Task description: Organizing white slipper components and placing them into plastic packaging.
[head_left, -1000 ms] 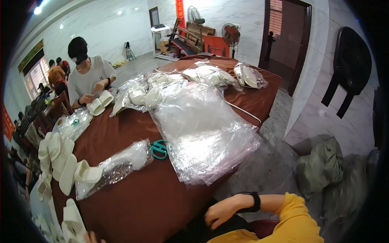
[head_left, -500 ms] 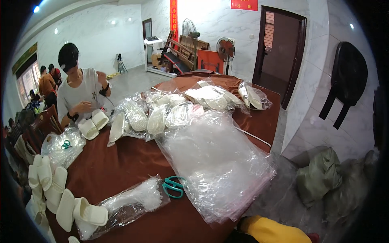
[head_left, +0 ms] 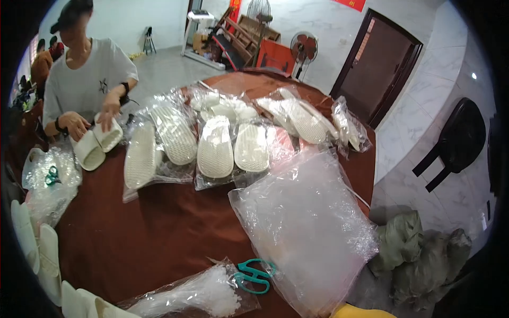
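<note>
Neither of my hands shows; only a bit of my yellow sleeve [head_left: 350, 311] peeks in at the bottom edge. Just in front of it lie green-handled scissors [head_left: 252, 274] on the dark red tablecloth [head_left: 159, 233]. To their right spreads a pile of clear plastic bags [head_left: 307, 228]. To their left lies a crumpled clear bag [head_left: 196, 294]. Several bagged pairs of white slippers [head_left: 222, 148] lie across the middle of the table.
A person in a pale shirt [head_left: 87, 79] sits at the far left, hands on a pair of white slippers [head_left: 98, 143]. Loose white slippers [head_left: 37, 249] line the left edge. Olive sacks [head_left: 419, 254] and a black chair [head_left: 450, 143] stand on the right.
The view has swung forward and closer over the table. My arm with the black wristband, seen low a second ago, has dropped out of the picture.
</note>
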### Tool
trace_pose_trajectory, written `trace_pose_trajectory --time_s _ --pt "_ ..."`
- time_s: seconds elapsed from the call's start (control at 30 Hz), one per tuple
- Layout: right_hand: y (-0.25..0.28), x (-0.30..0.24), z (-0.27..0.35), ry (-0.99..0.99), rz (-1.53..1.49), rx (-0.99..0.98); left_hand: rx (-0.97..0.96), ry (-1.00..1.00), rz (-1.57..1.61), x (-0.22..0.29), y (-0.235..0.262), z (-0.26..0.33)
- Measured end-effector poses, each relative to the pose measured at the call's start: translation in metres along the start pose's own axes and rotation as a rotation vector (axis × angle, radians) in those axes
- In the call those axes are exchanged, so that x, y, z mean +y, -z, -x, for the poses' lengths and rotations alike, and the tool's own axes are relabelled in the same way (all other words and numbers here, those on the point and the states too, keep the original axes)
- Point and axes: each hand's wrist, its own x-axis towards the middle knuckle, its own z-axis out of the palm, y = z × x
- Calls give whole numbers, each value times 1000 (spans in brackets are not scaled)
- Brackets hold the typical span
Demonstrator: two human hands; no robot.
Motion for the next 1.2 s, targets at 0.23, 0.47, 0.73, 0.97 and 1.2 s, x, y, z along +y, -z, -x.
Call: trace_pose_trajectory --time_s 0.23,0.47,0.73,0.97,1.2 --pt "-79 15 74 -265 -127 -79 -37 -42 -3 -122 -38 110" --pt "-165 35 158 -484 -262 -52 32 -132 43 -72 -30 68" --pt "-155 -14 255 -585 -389 42 254 -204 117 195 92 -79" --pt "146 -49 288 -665 -746 732 247 -260 -201 257 169 -87" --pt "364 -128 239 31 -672 965 239 -198 -93 274 197 -96"
